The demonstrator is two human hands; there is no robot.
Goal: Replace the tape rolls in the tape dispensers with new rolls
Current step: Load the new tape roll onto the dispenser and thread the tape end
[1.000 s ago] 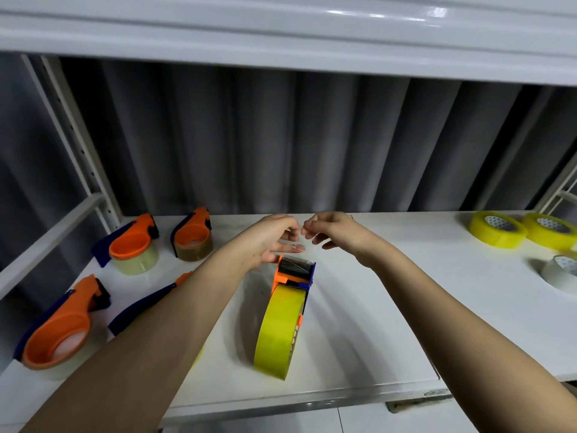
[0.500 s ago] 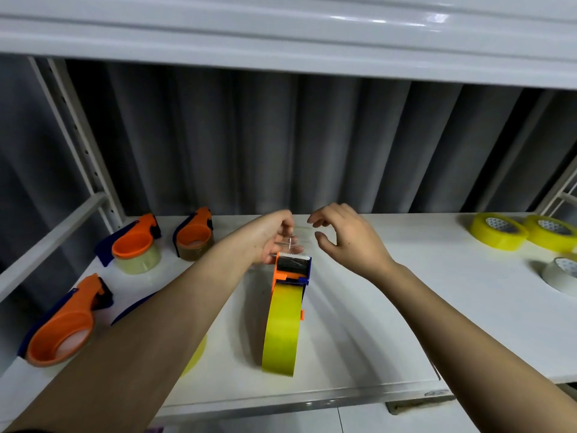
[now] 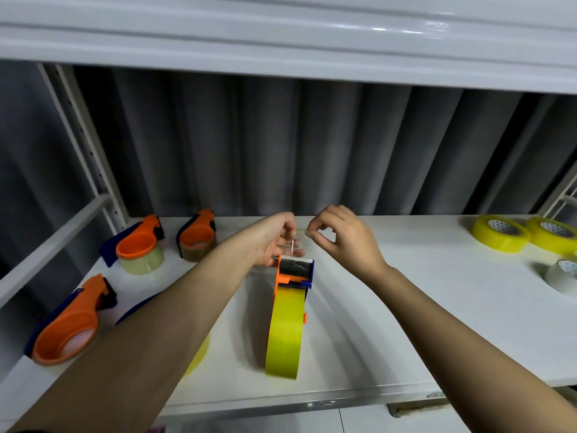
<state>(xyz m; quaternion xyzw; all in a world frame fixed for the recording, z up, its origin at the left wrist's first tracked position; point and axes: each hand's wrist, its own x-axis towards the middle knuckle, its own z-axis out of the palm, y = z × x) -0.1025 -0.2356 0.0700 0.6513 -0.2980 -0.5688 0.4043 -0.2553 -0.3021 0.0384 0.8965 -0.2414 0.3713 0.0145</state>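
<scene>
Left dispensers: an orange dispenser (image 3: 67, 331) lies at the near left of the shelf (image 3: 437, 307), holding a pale roll. Two more orange dispensers (image 3: 139, 245) (image 3: 197, 234) sit toward the back left, each with a roll mounted. Whether these rolls are old or new cannot be told.

Hidden item: a blue and yellow object shows in part under the left forearm; likely a further dispenser, not confirmed.

Left hand: the left hand (image 3: 274, 240) is held just behind the cutter end of the centre dispenser, fingers curled, appearing to pinch the clear tape end (image 3: 293, 245) at its left edge.

Centre dispenser: the orange and blue dispenser (image 3: 295, 273) stands on edge at mid-shelf with a full yellow roll (image 3: 285, 335) seated in it. The tape end is drawn over the toothed blade.

Right hand: the right hand (image 3: 343, 237) hovers opposite the left, thumb and forefinger pinched at the right edge of the same tape end, other fingers curled.

Spare rolls: two yellow rolls (image 3: 499, 234) (image 3: 554, 234) and one whitish roll (image 3: 563, 276) lie flat at the far right, well apart from the hands.

Progress, judged: this unit is loaded and at the threading stage. Three spare rolls unmounted suggest several dispensers remain to be done.

Risk, judged: the thin film may fold or stick to itself.
</scene>
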